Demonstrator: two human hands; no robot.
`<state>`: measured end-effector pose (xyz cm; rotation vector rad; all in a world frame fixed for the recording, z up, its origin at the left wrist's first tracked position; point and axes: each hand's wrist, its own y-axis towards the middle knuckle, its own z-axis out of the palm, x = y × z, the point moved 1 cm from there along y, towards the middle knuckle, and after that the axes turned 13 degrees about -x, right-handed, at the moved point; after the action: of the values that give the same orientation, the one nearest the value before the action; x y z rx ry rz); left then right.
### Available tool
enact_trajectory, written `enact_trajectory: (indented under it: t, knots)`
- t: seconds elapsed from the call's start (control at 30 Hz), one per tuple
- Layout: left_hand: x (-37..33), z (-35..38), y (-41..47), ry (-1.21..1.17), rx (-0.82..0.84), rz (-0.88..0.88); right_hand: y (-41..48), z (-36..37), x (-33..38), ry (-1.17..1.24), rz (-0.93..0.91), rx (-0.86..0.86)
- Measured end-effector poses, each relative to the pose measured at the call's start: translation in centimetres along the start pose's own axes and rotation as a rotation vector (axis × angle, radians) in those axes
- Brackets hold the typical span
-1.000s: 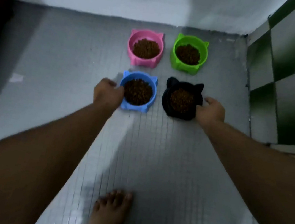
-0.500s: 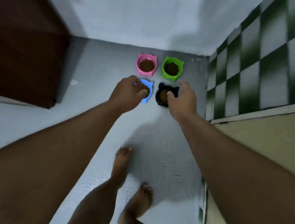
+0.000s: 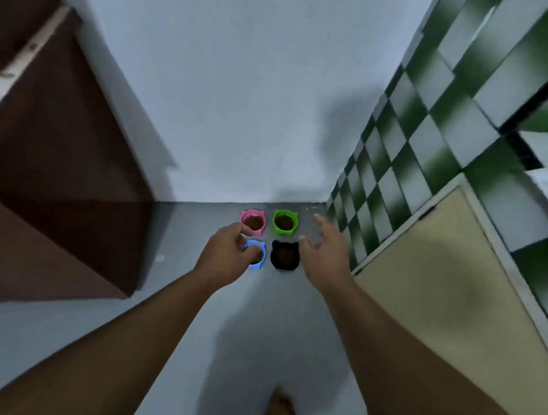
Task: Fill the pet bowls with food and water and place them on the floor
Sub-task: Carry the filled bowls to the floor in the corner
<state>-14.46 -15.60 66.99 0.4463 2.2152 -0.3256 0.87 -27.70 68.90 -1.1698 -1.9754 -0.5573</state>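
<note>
— Bowls?
— All four on floor point(image 3: 185, 300) by wall corner, w/ brown food point(image 3: 285, 256) inside: pink bowl point(image 3: 259, 231), green bowl point(image 3: 283, 232) at back; blue bowl point(image 3: 256, 266), black bowl point(image 3: 284, 267) nearer.
— L hand point(image 3: 227, 256)?
— Loosely curled, empty, hiding left part of blue bowl.
— R hand point(image 3: 324, 253)?
— Fingers spread, empty, just right of black bowl, clear of it.

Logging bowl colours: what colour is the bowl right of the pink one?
Bright green; the green bowl shows best in the head view.
</note>
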Motion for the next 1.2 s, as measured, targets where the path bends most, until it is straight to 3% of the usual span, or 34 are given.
enact_trajectory:
  t: [0.2,0.37,0.67,0.93,1.2]
  knots:
    - [-1.3,-4.1,-8.9,-0.056,0.118,0.142,-11.2,-5.2,0.4,0.021,0.068,-0.152]
    - [-4.2,-3.4,-16.4,-0.043,0.284,0.294,-21.0,-12.8,-2.3,0.048,0.174,-0.333]
    - [-11.1,3.2,-32.8,-0.065,0.631,0.536,-36.1,-26.8,-11.6,0.013,0.395,-0.715]
    - [-16.1,9.6,-49.4,-0.047,0.801,0.648,-47.7,-36.9,-20.0,0.042,0.471,-0.865]
    - [-17.6,16.9,-65.6,-0.03,0.996,0.638,-58.6,-47.3,-30.4,0.013,0.568,-0.97]
